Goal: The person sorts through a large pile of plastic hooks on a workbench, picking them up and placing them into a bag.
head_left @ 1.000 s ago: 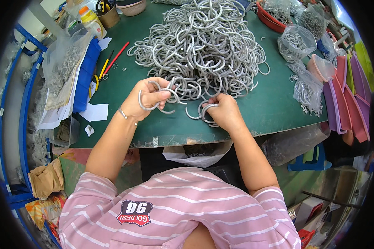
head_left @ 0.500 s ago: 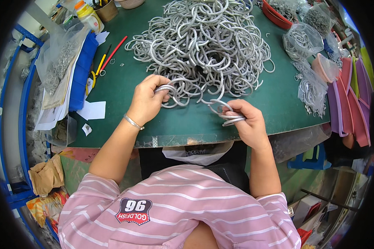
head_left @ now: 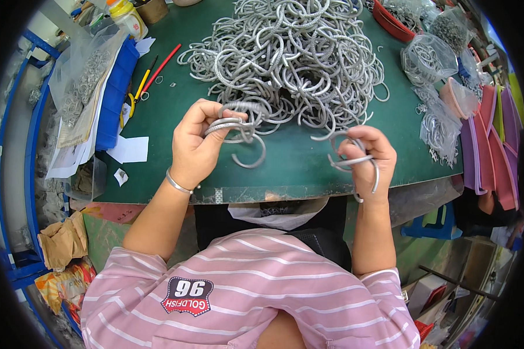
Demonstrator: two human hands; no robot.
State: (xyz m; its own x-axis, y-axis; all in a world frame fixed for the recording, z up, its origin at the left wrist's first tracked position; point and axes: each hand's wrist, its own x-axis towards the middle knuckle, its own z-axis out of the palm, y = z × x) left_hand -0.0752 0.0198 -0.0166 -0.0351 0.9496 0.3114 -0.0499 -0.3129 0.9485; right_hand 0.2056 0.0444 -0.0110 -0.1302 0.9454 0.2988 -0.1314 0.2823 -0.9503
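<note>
The left hand pinches a bunch of grey rings; the right hand squeezes more above the tabletop edge. Tangled hooks could snag and drop.

A small workshop is shown: a green surface heaped with grey metal hooks, bagged metal rings and blue racks alongside.
</note>
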